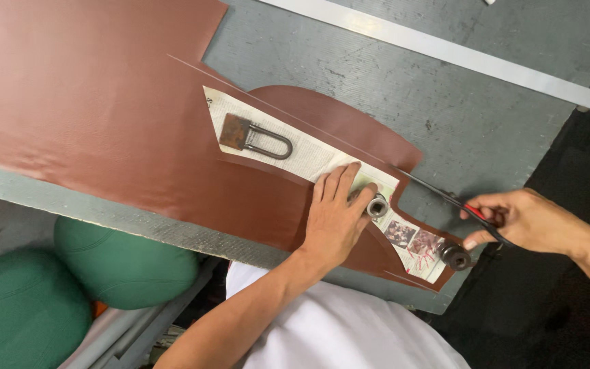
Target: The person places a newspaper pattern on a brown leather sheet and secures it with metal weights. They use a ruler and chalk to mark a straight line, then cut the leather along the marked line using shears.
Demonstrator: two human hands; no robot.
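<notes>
A large sheet of reddish-brown leather (90, 102) lies on a grey table (390, 75). A newspaper pattern (295, 147) rests on it, weighted by a rusty padlock (250, 137), a metal nut (377, 206) and a dark round weight (456, 256). My left hand (336, 212) presses flat on the pattern and leather, fingers beside the metal nut. My right hand (524, 219) grips black scissors (438, 193) with red inside the handles. The scissor blades point toward the leather's edge by the pattern.
A long metal ruler (445, 51) lies across the far side of the table. Green rounded bundles (69, 280) sit below the table's near edge at the left. A white shirt (343, 328) fills the bottom centre.
</notes>
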